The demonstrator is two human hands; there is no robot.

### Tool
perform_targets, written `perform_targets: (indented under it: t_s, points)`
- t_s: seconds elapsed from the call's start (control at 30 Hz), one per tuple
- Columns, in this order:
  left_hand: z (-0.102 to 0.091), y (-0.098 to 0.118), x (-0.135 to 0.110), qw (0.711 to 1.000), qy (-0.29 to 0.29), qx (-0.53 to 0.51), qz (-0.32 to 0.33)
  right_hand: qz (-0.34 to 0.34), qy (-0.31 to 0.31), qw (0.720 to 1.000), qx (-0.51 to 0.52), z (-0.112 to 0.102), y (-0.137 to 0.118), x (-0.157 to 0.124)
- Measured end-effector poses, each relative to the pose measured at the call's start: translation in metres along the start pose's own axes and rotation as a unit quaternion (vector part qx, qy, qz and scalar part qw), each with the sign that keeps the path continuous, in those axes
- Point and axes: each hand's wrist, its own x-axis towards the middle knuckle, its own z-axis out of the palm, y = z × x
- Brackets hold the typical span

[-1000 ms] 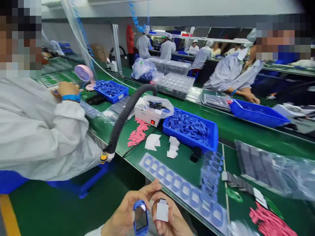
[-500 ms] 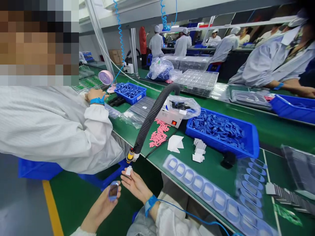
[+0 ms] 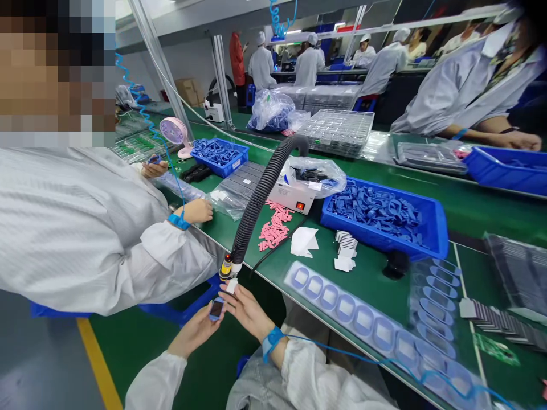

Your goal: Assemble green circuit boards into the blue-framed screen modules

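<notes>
In the head view, the left hand (image 3: 192, 333) grips a small blue-framed piece (image 3: 216, 309); the right hand (image 3: 251, 316) pinches what looks like a white card (image 3: 232, 286), both near the black hose (image 3: 265, 191), beside the counter (image 3: 380, 293).

On the worktop (image 3: 376, 287), a pink fan (image 3: 171, 130) stood at the far left, near a leaning metal post (image 3: 160, 65). Beyond it was a cardboard box (image 3: 189, 91). A filled plastic bag (image 3: 270, 109) lay left of some clear trays (image 3: 339, 126). Far off stood a person in red (image 3: 236, 58). A yellow stripe (image 3: 96, 359) crossed the near-left floor (image 3: 205, 384).
</notes>
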Motion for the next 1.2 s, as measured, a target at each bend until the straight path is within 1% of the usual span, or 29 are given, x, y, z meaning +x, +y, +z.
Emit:
perform_targets:
  t_s: [0.1,0.17,0.23,0.3,0.37,0.43,0.5,0.53,0.63,0.73,0.77,0.87,0.9,0.97,1.03,1.1,1.2]
  points:
    - [-0.014,0.011,-0.025,1.0,0.019,-0.006,0.015,0.022,-0.024,0.999,0.009,0.017,0.005,0.001]
    - [-0.015,0.018,-0.031,0.999,0.027,-0.013,0.027,0.037,-0.025,0.999,0.008,0.017,0.01,-0.003]
    - [-0.01,0.023,-0.026,0.999,0.027,-0.022,0.036,0.047,-0.015,0.999,0.001,0.01,0.015,-0.01]
    - [0.002,0.023,-0.012,0.998,0.022,-0.033,0.039,0.053,0.003,0.999,-0.01,0.0,0.017,-0.022]
    - [0.018,0.019,0.005,0.998,0.013,-0.047,0.035,0.056,0.02,0.998,-0.017,-0.008,0.013,-0.039]
    - [0.037,0.011,0.018,0.998,0.003,-0.059,0.021,0.053,0.029,0.998,-0.022,-0.012,0.003,-0.06]
    - [0.056,0.001,0.021,0.998,-0.008,-0.069,0.008,0.042,0.032,0.998,-0.024,-0.01,-0.014,-0.084]
    - [0.066,-0.004,0.018,0.997,-0.014,-0.072,0.004,0.034,0.033,0.999,-0.024,-0.007,-0.024,-0.097]
    - [0.098,-0.024,-0.004,0.997,-0.038,-0.071,-0.004,-0.008,0.034,0.999,-0.021,0.006,-0.06,-0.136]
    - [0.137,-0.046,-0.04,0.995,-0.076,-0.061,-0.014,-0.072,0.026,0.997,-0.016,0.022,-0.094,-0.175]
    - [0.152,-0.053,-0.052,0.994,-0.097,-0.056,-0.017,-0.097,0.015,0.995,-0.022,0.027,-0.104,-0.187]
    - [0.196,-0.074,-0.084,0.974,-0.226,-0.024,0.007,-0.154,-0.015,0.987,-0.047,0.037,-0.127,-0.219]
    - [0.21,-0.08,-0.092,0.968,-0.25,-0.02,0.01,-0.17,-0.022,0.984,-0.055,0.038,-0.132,-0.228]
    - [0.232,-0.091,-0.102,0.956,-0.293,-0.014,0.013,-0.206,-0.025,0.976,-0.065,0.038,-0.14,-0.245]
    - [0.25,-0.101,-0.108,0.947,-0.321,-0.005,0.014,-0.242,-0.018,0.968,-0.065,0.035,-0.146,-0.258]
    - [0.263,-0.11,-0.11,0.939,-0.344,0.005,0.017,-0.268,-0.012,0.962,-0.059,0.032,-0.151,-0.27]
    - [0.278,-0.121,-0.111,0.93,-0.366,0.014,0.021,-0.284,-0.02,0.957,-0.048,0.028,-0.157,-0.283]
